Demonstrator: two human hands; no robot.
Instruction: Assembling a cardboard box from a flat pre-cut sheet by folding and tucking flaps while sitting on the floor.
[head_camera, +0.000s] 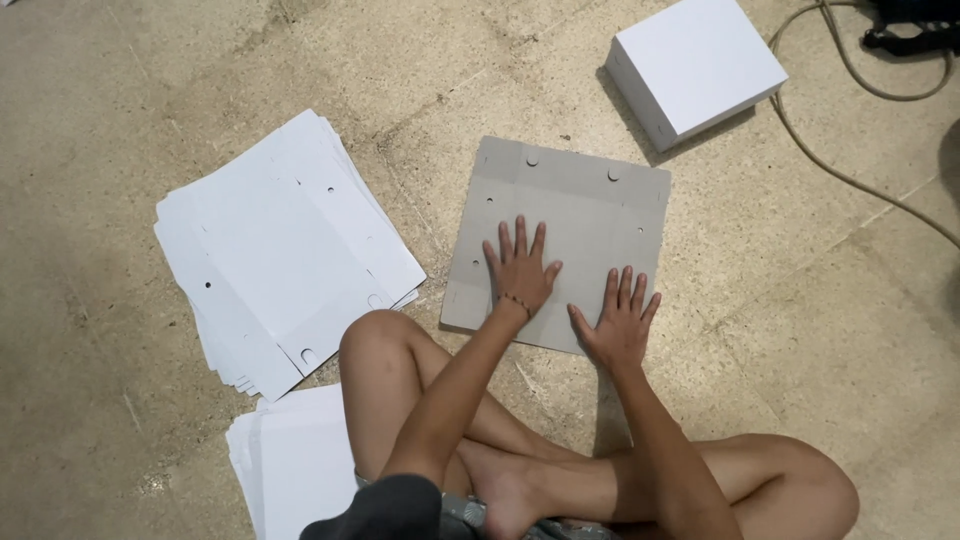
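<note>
Matt grey cardboard sheet (575, 225) (smooth, creased) lies on rough, mottled concrete floor (130, 90).

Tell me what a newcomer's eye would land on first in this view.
Most striking are the left hand and right hand, both pressed flat, fingers spread, on a grey die-cut cardboard sheet lying on the floor in the middle of the view. To its left lies a fanned stack of white flat sheets. A finished white box stands at the upper right, beside a cable.
</note>
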